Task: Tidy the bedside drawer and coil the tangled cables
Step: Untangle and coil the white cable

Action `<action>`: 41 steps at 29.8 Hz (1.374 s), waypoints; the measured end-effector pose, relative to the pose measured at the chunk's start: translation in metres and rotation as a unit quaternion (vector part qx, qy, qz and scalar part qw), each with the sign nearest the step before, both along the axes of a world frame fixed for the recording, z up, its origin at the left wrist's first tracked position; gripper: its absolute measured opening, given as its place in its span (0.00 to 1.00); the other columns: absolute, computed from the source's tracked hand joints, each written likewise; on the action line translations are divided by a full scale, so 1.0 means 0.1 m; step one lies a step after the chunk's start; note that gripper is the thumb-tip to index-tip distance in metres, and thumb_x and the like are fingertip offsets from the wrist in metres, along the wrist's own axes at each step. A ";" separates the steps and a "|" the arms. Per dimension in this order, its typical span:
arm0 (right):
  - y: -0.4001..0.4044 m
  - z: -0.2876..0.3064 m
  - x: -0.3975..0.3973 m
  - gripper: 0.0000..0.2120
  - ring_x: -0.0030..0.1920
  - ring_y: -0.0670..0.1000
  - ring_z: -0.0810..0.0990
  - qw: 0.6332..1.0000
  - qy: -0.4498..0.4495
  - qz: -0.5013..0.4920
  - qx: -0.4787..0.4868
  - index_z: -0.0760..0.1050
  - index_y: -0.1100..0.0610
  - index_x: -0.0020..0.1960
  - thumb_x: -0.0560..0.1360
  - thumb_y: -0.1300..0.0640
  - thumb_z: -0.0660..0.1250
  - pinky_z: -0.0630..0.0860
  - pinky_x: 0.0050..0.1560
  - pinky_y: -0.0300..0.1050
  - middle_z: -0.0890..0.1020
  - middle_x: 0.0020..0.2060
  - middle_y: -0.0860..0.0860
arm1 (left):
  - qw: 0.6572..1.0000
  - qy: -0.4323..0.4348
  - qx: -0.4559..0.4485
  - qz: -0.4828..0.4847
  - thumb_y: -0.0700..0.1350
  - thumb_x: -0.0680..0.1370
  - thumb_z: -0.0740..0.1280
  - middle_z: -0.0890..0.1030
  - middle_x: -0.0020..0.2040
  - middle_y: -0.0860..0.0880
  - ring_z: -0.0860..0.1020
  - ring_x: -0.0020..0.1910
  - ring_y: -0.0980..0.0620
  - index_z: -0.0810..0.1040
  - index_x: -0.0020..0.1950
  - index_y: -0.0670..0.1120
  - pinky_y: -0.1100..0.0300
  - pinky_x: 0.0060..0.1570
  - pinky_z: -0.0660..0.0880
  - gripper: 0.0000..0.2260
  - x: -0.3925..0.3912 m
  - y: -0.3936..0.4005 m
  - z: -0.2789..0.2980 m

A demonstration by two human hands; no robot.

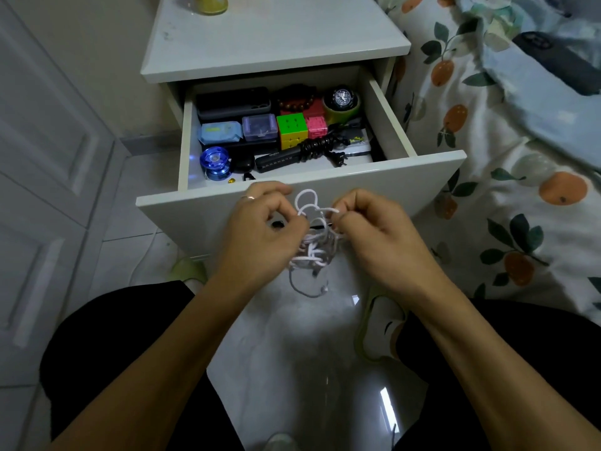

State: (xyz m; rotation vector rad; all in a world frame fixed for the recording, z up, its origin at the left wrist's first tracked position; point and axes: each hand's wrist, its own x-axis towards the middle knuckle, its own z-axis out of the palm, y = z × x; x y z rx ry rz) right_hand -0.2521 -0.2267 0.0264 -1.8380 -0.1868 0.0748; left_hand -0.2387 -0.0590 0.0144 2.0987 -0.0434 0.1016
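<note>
A tangled white cable [313,245] hangs in a knot between my hands, just in front of the open drawer's white front panel [390,187]. My left hand [260,229] pinches one strand at the left of the tangle. Its other side is held by my right hand [374,232], fingers closed on a loop end. One loop stands up above my fingers and a thin strand dangles below. Inside the drawer a black cable coiled around a black device [312,149] lies near the front.
The drawer also holds a colour cube [291,129], a pink cube [316,126], a blue yo-yo [215,162], small plastic boxes [260,126], a watch [341,99] and beads. A bed with fruit-print cover [507,177] is at right, white doors at left.
</note>
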 end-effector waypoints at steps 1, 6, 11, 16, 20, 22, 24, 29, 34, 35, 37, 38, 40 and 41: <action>-0.02 -0.01 0.03 0.07 0.36 0.44 0.76 0.997 0.044 0.003 0.064 0.75 0.58 0.41 0.76 0.57 0.62 0.74 0.38 0.36 0.79 0.35 0.51 | 0.999 -0.010 -0.023 -0.026 0.38 0.74 0.69 0.81 0.52 0.55 0.80 0.49 0.58 0.76 0.35 0.47 0.65 0.45 0.77 0.09 0.00 0.01 0.03; -0.03 -0.04 0.09 0.08 0.35 0.49 0.72 0.965 0.111 0.062 0.228 0.75 0.53 0.34 0.71 0.55 0.64 0.68 0.40 0.44 0.75 0.32 0.52 | 0.982 0.091 -0.165 -0.017 0.41 0.76 0.68 0.81 0.31 0.46 0.79 0.30 0.50 0.75 0.32 0.48 0.57 0.33 0.74 0.12 0.00 0.02 0.05; -0.01 -0.05 0.06 0.13 0.33 0.51 0.68 0.958 0.059 0.072 0.272 0.70 0.55 0.30 0.72 0.56 0.69 0.67 0.37 0.42 0.70 0.31 0.54 | 0.941 0.214 -0.262 0.018 0.40 0.76 0.65 0.80 0.28 0.47 0.75 0.23 0.57 0.78 0.38 0.42 0.66 0.25 0.70 0.08 0.00 -0.07 0.02; -0.10 -0.03 0.11 0.21 0.30 0.50 0.67 0.998 0.051 0.039 -0.003 0.69 0.64 0.34 0.78 0.51 0.67 0.66 0.32 0.38 0.69 0.29 0.58 | 0.990 0.081 -0.103 0.053 0.39 0.74 0.68 0.79 0.29 0.46 0.77 0.26 0.53 0.75 0.35 0.43 0.63 0.26 0.74 0.08 0.02 -0.08 0.00; -0.18 -0.03 0.11 0.16 0.33 0.47 0.73 0.992 -0.060 0.012 -0.111 0.75 0.60 0.38 0.79 0.50 0.65 0.69 0.36 0.35 0.76 0.34 0.55 | 1.000 -0.012 0.018 -0.002 0.41 0.73 0.70 0.79 0.29 0.48 0.76 0.28 0.54 0.78 0.34 0.45 0.61 0.30 0.73 0.08 -0.01 -0.06 -0.02; -0.19 -0.05 0.10 0.12 0.37 0.47 0.75 0.996 -0.087 -0.016 -0.014 0.77 0.54 0.38 0.78 0.52 0.66 0.71 0.41 0.34 0.78 0.35 0.51 | 0.999 0.049 0.005 -0.009 0.42 0.74 0.69 0.79 0.29 0.45 0.73 0.28 0.54 0.79 0.31 0.44 0.59 0.32 0.71 0.11 0.04 -0.03 -0.04; -0.19 -0.03 0.10 0.11 0.40 0.48 0.76 0.986 -0.054 -0.004 0.156 0.80 0.49 0.38 0.78 0.54 0.64 0.73 0.46 0.38 0.79 0.37 0.48 | 0.984 0.156 -0.086 0.005 0.42 0.74 0.66 0.80 0.30 0.43 0.75 0.30 0.52 0.80 0.28 0.44 0.57 0.39 0.77 0.14 0.09 -0.01 -0.04; -0.24 0.01 0.10 0.15 0.36 0.48 0.73 0.993 0.087 0.026 0.081 0.76 0.53 0.34 0.75 0.46 0.66 0.71 0.42 0.40 0.75 0.31 0.49 | 0.975 0.153 -0.163 0.016 0.41 0.72 0.65 0.77 0.25 0.51 0.74 0.27 0.55 0.80 0.27 0.45 0.61 0.37 0.75 0.13 0.11 -0.01 -0.05; -0.19 0.00 0.08 0.19 0.32 0.47 0.69 0.999 0.012 -0.016 -0.036 0.72 0.58 0.33 0.78 0.48 0.66 0.68 0.36 0.36 0.72 0.29 0.51 | 0.972 0.079 -0.205 -0.078 0.43 0.69 0.63 0.78 0.26 0.54 0.73 0.25 0.61 0.79 0.24 0.52 0.71 0.28 0.69 0.14 0.07 0.01 0.04; -0.19 0.01 0.09 0.18 0.34 0.48 0.71 0.999 0.020 -0.021 0.032 0.71 0.57 0.34 0.79 0.49 0.65 0.70 0.41 0.38 0.73 0.30 0.52 | 0.969 0.070 -0.216 -0.095 0.42 0.69 0.62 0.82 0.30 0.53 0.75 0.27 0.60 0.80 0.26 0.50 0.72 0.29 0.69 0.13 0.07 0.02 0.03; -0.19 0.02 0.11 0.16 0.37 0.50 0.75 0.975 0.050 -0.018 0.216 0.71 0.58 0.35 0.79 0.52 0.63 0.74 0.46 0.41 0.76 0.32 0.53 | 0.961 0.062 -0.236 -0.134 0.39 0.68 0.61 0.86 0.44 0.49 0.79 0.34 0.58 0.78 0.26 0.44 0.71 0.31 0.70 0.12 0.07 0.05 0.00; -0.20 0.04 0.12 0.15 0.37 0.50 0.76 0.951 0.068 -0.015 0.300 0.70 0.58 0.35 0.79 0.54 0.62 0.75 0.45 0.41 0.77 0.33 0.53 | 0.957 0.062 -0.237 -0.153 0.38 0.67 0.60 0.86 0.50 0.49 0.81 0.38 0.56 0.76 0.27 0.39 0.71 0.31 0.71 0.11 0.07 0.06 -0.01; -0.22 0.07 0.13 0.15 0.37 0.50 0.76 0.913 0.098 -0.022 0.396 0.70 0.58 0.35 0.79 0.54 0.61 0.75 0.44 0.42 0.78 0.34 0.52 | 0.952 0.071 -0.231 -0.189 0.37 0.67 0.60 0.85 0.53 0.48 0.81 0.38 0.52 0.75 0.26 0.36 0.71 0.30 0.69 0.10 0.07 0.07 -0.05; -0.22 0.10 0.13 0.15 0.37 0.50 0.76 0.897 0.111 -0.027 0.427 0.70 0.58 0.35 0.79 0.54 0.60 0.74 0.45 0.43 0.78 0.34 0.52 | 0.952 0.074 -0.221 -0.198 0.37 0.66 0.59 0.86 0.51 0.47 0.79 0.36 0.48 0.76 0.24 0.43 0.69 0.29 0.68 0.12 0.06 0.07 -0.05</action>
